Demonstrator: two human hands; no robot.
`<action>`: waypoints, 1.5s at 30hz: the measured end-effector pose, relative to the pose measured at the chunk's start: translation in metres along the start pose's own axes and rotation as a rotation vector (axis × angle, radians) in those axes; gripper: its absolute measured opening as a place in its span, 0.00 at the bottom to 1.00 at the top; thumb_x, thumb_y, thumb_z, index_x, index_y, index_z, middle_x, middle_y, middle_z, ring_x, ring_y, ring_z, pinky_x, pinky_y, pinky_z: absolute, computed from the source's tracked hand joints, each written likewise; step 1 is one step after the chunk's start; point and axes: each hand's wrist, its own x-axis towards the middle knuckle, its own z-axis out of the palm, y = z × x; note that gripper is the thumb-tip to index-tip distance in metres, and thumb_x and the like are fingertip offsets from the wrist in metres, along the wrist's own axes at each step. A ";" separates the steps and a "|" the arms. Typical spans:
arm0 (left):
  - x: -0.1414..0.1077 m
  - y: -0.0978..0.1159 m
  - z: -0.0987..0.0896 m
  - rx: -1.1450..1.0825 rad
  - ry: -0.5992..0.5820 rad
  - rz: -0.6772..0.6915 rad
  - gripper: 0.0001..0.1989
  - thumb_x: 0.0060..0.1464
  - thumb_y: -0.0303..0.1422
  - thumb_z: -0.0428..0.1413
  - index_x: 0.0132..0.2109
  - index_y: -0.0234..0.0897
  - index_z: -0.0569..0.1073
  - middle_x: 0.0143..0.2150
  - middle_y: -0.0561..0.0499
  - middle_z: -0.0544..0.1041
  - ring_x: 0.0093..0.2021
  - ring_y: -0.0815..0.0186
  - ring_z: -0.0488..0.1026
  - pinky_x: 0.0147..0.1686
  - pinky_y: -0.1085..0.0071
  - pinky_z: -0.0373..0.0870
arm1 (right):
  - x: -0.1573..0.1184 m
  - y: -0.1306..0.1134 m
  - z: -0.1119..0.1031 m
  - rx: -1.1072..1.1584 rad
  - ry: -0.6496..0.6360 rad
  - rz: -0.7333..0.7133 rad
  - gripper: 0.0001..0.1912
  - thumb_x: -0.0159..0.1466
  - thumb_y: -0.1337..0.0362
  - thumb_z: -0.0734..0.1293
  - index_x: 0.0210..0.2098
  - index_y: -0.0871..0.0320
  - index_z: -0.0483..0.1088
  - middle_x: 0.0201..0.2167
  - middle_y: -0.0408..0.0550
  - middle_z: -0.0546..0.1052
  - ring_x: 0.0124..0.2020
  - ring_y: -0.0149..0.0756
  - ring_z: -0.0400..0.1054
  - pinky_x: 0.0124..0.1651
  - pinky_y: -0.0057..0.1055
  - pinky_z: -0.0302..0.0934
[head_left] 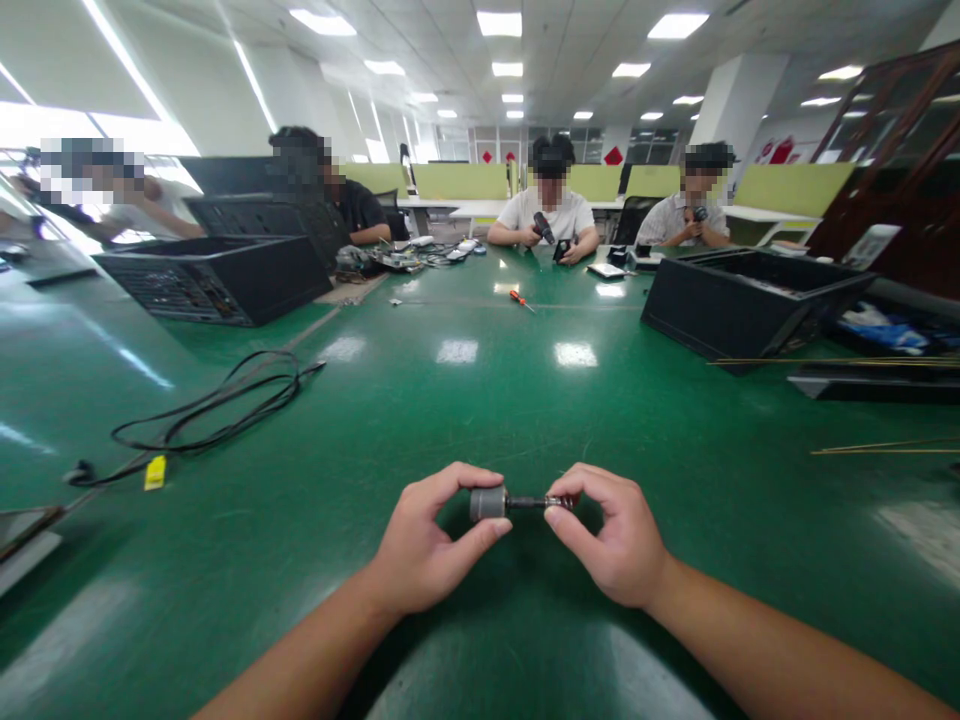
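A small metal part with a grey cylinder at its left end and a thin dark shaft lies level between my two hands, just above the green table. My left hand pinches the cylinder between thumb and fingers. At the other end, my right hand grips the ridged tip of the shaft with thumb and forefinger. The middle of the shaft shows between the hands. Both forearms come in from the bottom edge.
Black cables with a yellow tag lie at left. Black computer cases stand at back left and right. An orange screwdriver lies ahead. Thin rods are at right. Several people sit beyond; one holds a power drill.
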 end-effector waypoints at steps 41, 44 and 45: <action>0.002 -0.001 -0.005 -0.035 -0.042 0.030 0.13 0.54 0.32 0.64 0.47 0.38 0.76 0.39 0.49 0.82 0.38 0.63 0.80 0.40 0.69 0.74 | -0.002 0.001 -0.003 0.047 0.032 -0.009 0.04 0.63 0.68 0.67 0.31 0.58 0.72 0.26 0.44 0.73 0.28 0.35 0.68 0.35 0.32 0.60; 0.002 -0.002 -0.005 -0.040 -0.043 0.027 0.13 0.54 0.32 0.64 0.47 0.38 0.75 0.39 0.49 0.81 0.39 0.63 0.80 0.40 0.69 0.74 | -0.002 0.002 -0.003 0.041 0.036 -0.013 0.04 0.63 0.68 0.67 0.31 0.58 0.72 0.26 0.44 0.73 0.29 0.35 0.68 0.35 0.31 0.60; 0.001 -0.002 -0.005 -0.044 -0.046 0.024 0.13 0.54 0.32 0.64 0.47 0.38 0.75 0.40 0.48 0.81 0.39 0.63 0.80 0.41 0.69 0.74 | -0.002 0.002 -0.003 0.040 0.035 -0.014 0.03 0.63 0.68 0.67 0.32 0.58 0.72 0.26 0.44 0.73 0.29 0.35 0.68 0.35 0.31 0.60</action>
